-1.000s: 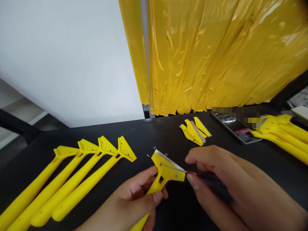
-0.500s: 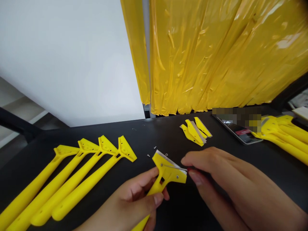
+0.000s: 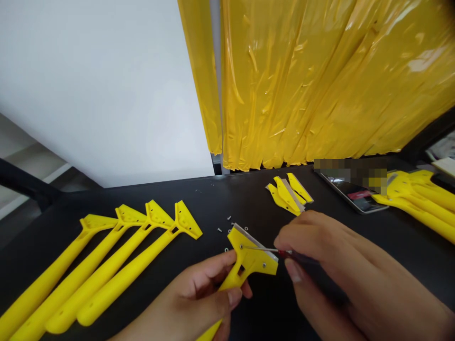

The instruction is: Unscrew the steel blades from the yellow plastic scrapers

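Observation:
My left hand [image 3: 209, 289] is wrapped round the handle of a yellow scraper [image 3: 254, 258], whose head carries a grey metal blade along its far edge. Two screws show in that head. Between thumb and fingers, my right hand [image 3: 330, 265] pinches a small screwdriver [image 3: 282, 253] with a dark red handle. Its thin shaft lies across the scraper head, and the tip is at the left screw [image 3: 241, 246]. Just beyond the head, loose screws [image 3: 219, 229] and nuts [image 3: 246, 228] are scattered on the black table [image 3: 142, 189].
Several yellow scraper handles [image 3: 142, 265] lie side by side on the left. Yellow clamp plates with blades [image 3: 287, 194] lie behind my right hand. A phone [image 3: 355, 194] and more yellow scrapers [image 3: 415, 194] are at the right. Yellow plastic sheeting [image 3: 302, 85] hangs behind.
The scraper head has shifted slightly right and down, uncovering more nuts and screws behind it. My right hand has moved a little right, and more of the screwdriver's handle shows.

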The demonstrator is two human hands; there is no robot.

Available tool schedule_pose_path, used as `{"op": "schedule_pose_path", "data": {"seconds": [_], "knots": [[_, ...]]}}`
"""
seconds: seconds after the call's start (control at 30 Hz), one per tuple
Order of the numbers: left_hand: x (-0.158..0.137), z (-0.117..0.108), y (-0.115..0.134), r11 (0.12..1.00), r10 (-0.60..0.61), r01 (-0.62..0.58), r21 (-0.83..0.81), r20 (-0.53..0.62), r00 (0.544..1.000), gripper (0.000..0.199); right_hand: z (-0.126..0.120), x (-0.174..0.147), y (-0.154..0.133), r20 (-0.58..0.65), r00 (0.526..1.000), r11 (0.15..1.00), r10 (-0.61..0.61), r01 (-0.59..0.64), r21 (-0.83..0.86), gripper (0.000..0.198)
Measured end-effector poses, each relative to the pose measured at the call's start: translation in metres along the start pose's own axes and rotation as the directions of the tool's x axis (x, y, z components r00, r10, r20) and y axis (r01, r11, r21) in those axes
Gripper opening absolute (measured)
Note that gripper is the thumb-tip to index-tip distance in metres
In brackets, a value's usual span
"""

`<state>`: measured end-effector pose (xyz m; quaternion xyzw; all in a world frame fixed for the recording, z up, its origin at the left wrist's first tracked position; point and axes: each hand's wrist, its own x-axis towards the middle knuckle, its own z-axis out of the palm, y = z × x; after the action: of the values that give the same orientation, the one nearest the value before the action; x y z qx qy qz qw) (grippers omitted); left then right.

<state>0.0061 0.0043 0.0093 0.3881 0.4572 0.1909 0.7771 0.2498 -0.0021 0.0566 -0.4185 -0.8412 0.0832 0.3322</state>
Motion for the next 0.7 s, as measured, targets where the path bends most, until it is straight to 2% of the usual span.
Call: {"op": "schedule_pose_path", "data": {"seconds": [0.1, 0.17, 0.4, 0.53, 0.6, 0.7], "knots": [[-0.0017, -0.0012, 0.0011, 1.000, 0.001, -0.001, -0.016, 0.006, 1.000, 0.029, -0.0013, 0.0019, -0.0008, 0.025, 0.999, 1.000, -0.022, 0.022, -0.018, 0.023], [-0.0031, -0.0013, 0.0021, 1.000, -0.003, 0.003, -0.025, 0.006, 1.000, 0.029, -0.0017, 0.0019, -0.0001, 0.024, 0.999, 0.999, -0.032, 0.032, -0.028, 0.028], [-0.0034, 0.0021, 0.0069, 0.999, -0.012, 0.013, -0.034, 0.015, 1.000, 0.027, 0.0031, -0.0059, -0.0014, -0.111, 0.993, 0.998, 0.051, -0.053, -0.020, 0.029], [-0.0036, 0.0027, 0.0085, 0.998, -0.003, 0.005, -0.069, 0.031, 1.000, 0.028, 0.0023, -0.0024, -0.0024, -0.055, 0.996, 0.997, 0.072, -0.073, -0.024, 0.027], [-0.0037, 0.0021, 0.0082, 0.997, -0.002, 0.004, -0.080, 0.031, 1.000, 0.029, 0.0002, 0.0013, -0.0017, -0.039, 0.999, 1.000, 0.013, -0.014, -0.015, 0.027], [-0.0036, 0.0010, 0.0072, 0.998, -0.015, 0.017, -0.057, 0.035, 0.999, 0.029, -0.0013, 0.0036, 0.0000, 0.000, 1.000, 1.000, -0.011, 0.011, -0.016, 0.024]]}}
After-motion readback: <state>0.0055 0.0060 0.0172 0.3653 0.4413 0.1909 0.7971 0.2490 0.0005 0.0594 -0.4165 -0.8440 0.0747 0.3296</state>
